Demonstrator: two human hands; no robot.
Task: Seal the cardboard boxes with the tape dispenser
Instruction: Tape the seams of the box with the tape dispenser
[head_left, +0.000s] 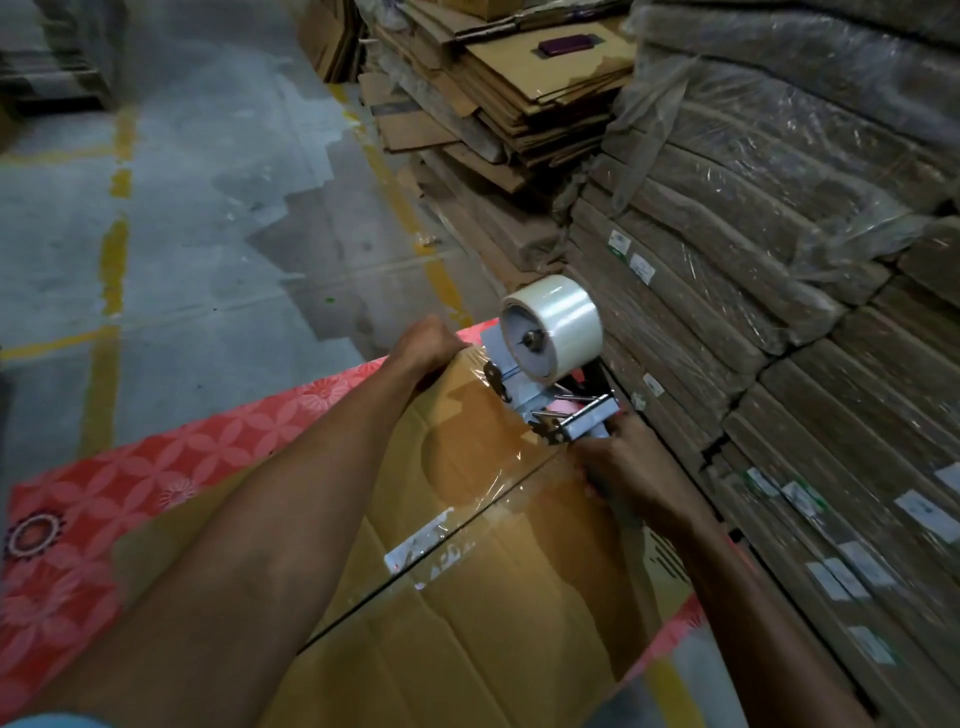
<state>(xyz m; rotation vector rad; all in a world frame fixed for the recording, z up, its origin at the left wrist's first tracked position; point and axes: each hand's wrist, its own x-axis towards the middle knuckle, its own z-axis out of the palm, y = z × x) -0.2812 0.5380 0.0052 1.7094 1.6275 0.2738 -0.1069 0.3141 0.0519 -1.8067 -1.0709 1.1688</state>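
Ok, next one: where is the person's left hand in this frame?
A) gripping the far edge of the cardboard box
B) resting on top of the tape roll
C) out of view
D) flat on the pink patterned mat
A: the left hand is curled over the far edge of the cardboard box, steadying it, while the right hand grips the handle of the tape dispenser.

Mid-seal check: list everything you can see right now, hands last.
cardboard box: one, brown, on the mat, clear tape along its seam
tape dispenser: one, grey, clear roll, at box's far end
mat: one, red floral, under box
wrapped carton stacks: several, brown, right
loose flat cardboard: one pile, brown, top
floor: grey, yellow lines, left
left hand: grips box's far edge
right hand: grips dispenser handle
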